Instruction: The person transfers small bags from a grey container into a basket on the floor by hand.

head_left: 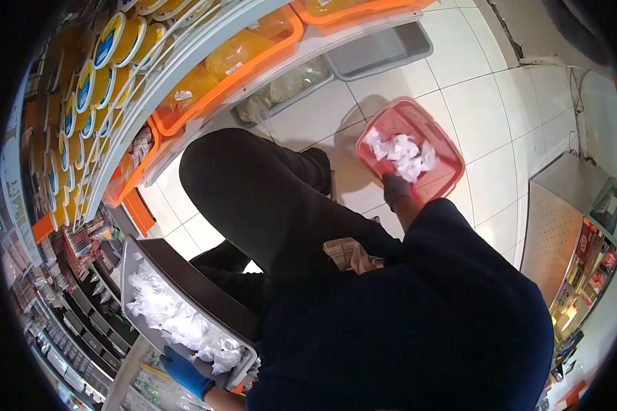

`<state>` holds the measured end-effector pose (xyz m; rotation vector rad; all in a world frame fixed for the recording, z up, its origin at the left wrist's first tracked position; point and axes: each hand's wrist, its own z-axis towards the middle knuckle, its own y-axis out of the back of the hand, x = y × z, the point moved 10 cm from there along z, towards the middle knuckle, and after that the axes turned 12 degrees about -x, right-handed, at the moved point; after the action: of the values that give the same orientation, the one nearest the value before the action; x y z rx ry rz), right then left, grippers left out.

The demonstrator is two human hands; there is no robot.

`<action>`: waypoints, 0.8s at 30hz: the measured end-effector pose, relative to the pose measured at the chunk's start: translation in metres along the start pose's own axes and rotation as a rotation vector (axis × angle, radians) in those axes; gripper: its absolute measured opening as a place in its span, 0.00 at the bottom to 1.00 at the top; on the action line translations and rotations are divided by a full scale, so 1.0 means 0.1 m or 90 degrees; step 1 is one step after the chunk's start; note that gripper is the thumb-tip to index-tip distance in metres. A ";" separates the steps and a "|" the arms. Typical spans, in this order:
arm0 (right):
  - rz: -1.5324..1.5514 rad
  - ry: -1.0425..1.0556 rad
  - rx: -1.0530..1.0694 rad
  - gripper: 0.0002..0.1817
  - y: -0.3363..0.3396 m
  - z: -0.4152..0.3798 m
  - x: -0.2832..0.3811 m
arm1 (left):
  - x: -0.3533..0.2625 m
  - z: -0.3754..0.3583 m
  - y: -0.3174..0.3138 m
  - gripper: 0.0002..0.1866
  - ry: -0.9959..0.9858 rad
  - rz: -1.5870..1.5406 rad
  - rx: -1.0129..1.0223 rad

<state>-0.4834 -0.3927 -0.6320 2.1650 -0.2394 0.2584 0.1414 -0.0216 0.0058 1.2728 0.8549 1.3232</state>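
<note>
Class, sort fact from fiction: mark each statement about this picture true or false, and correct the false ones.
1. The left hand wears a blue glove. True.
2. The red basket sits on a shelf. False: it stands on the tiled floor.
3. The right hand is at the red basket. True.
4. The grey bin near the left hand holds oranges. False: it holds crumpled white pieces.
5. The right hand's glove is bright yellow. False: it is dark.
6. An orange bin holds yellowish bags. True.
</note>
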 end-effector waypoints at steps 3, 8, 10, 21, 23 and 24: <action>-0.091 0.023 0.090 0.28 -0.18 -0.14 -0.37 | -0.01 0.01 -0.05 0.37 0.015 0.006 0.036; -0.221 0.040 0.332 0.29 -0.43 -0.12 -0.79 | 0.00 0.02 -0.06 0.36 0.000 0.031 -0.005; -0.261 0.053 0.417 0.30 -0.52 0.00 -0.80 | -0.02 0.01 -0.05 0.36 -0.010 -0.005 -0.016; -0.040 -0.057 0.222 0.30 -0.50 0.88 -0.11 | 0.05 -0.18 -0.02 0.36 0.030 -0.006 0.023; 0.050 -0.106 0.251 0.30 -0.58 0.95 -0.15 | 0.14 -0.19 -0.05 0.36 0.052 0.008 0.043; 0.053 -0.106 0.254 0.30 -0.70 1.00 -0.19 | 0.32 -0.14 -0.11 0.36 0.055 -0.003 0.016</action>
<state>-0.4732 -0.4339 -0.7485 2.5799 -0.4007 0.1837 0.1346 0.0139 -0.0001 1.2395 0.9377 1.3751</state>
